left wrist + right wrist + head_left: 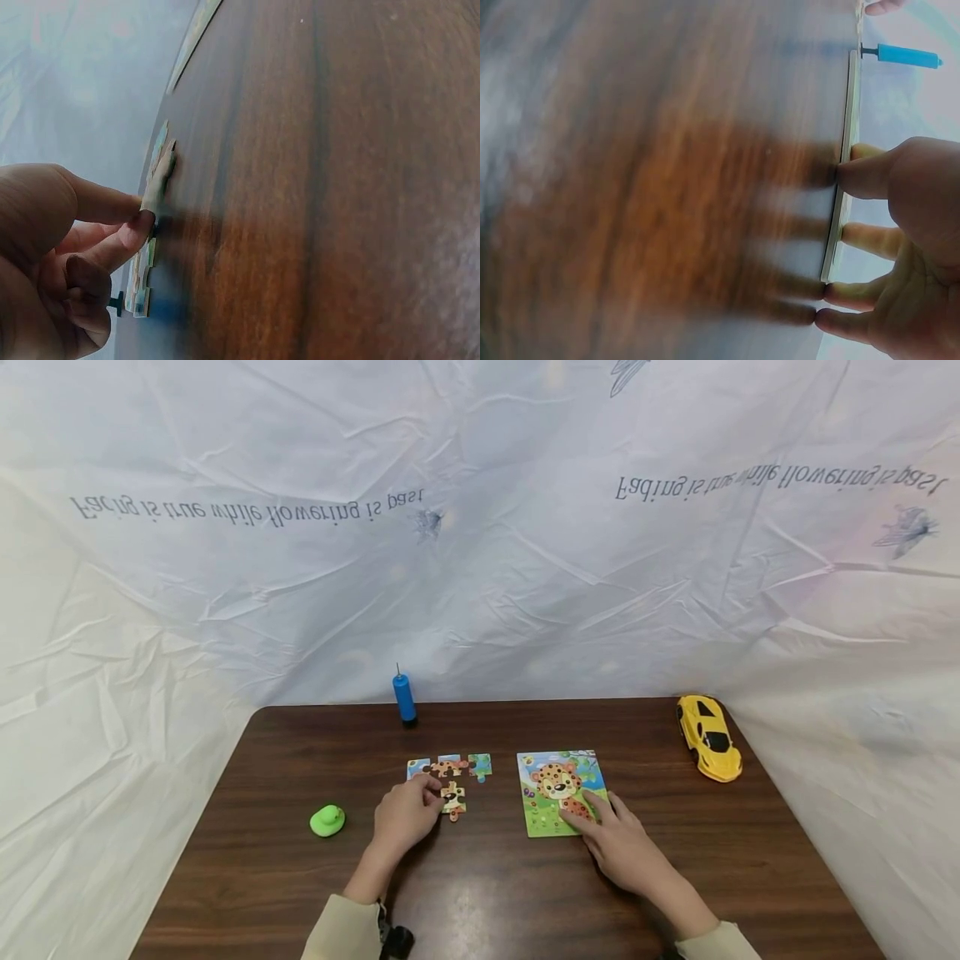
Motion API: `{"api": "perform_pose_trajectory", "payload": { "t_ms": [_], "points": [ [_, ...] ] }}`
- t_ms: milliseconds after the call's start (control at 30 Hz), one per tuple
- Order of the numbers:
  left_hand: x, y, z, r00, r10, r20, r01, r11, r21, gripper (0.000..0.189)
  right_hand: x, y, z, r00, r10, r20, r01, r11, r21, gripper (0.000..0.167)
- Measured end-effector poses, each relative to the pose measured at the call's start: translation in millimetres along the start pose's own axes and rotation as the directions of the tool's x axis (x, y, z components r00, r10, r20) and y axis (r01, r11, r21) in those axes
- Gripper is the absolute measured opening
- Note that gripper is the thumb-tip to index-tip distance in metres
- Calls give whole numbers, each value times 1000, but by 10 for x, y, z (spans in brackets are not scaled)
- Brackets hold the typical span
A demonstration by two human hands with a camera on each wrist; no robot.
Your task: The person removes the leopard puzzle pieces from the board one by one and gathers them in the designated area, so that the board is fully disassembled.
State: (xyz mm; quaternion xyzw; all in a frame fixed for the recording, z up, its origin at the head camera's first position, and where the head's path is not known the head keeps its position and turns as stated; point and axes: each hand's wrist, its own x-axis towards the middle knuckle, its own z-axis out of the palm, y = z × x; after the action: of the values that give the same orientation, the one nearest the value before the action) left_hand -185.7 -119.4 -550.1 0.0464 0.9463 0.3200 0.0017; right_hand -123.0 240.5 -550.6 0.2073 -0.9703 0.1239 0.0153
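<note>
My left hand (pixel 407 814) pinches a jigsaw puzzle piece (pixel 453 800) between thumb and finger. In the left wrist view that piece (pixel 159 178) is seen nearly edge-on and tilted. Just behind it lie a few puzzle pieces: a blue-green one (pixel 480 764), a spotted one (pixel 448 766) and one partly hidden by my fingers (pixel 417 767). To the right is a flat picture of a leopard cub (pixel 558 783). Spread fingers of my right hand (pixel 621 850) rest on its lower right part, and the right wrist view shows its thin edge (pixel 845 150) beside the thumb.
A green toy duck (pixel 327 821) sits left of my left hand. At the back edge of the brown table (pixel 510 902) stands a blue hand pump (pixel 403 697). A yellow toy car (pixel 708 739) is at the back right. White printed cloth (pixel 480 568) hangs behind.
</note>
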Motion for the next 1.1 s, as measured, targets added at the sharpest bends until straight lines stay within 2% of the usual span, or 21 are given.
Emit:
{"api": "perform_pose_trajectory", "payload": {
  "t_ms": [133,267,467,633,800,900,1100],
  "points": [
    [3,25,-5,999,21,-31,-20,999,31,14,-3,-6,4,1000,14,-2,-14,1000,-2,45],
    [6,88,-7,998,47,-50,-47,999,13,12,-19,-40,1,999,50,-6,-50,999,-13,47],
    [26,278,72,990,134,-39,-135,991,-21,13,-64,-154,-17,990,138,-5,-138,990,-30,50],
    [40,488,267,979,202,14,-201,978,-59,14,-91,-249,-8,982,187,14,-186,982,-30,53],
    [56,695,524,962,261,80,-249,959,-137,12,-115,-290,24,980,191,47,-188,980,-61,52],
    [80,830,660,955,276,111,-255,952,-171,11,-117,-295,27,983,181,41,-178,981,-72,51],
    [167,1114,898,943,291,162,-271,953,-134,14,-129,-278,34,985,169,31,-166,982,-86,52]
  ]
}}
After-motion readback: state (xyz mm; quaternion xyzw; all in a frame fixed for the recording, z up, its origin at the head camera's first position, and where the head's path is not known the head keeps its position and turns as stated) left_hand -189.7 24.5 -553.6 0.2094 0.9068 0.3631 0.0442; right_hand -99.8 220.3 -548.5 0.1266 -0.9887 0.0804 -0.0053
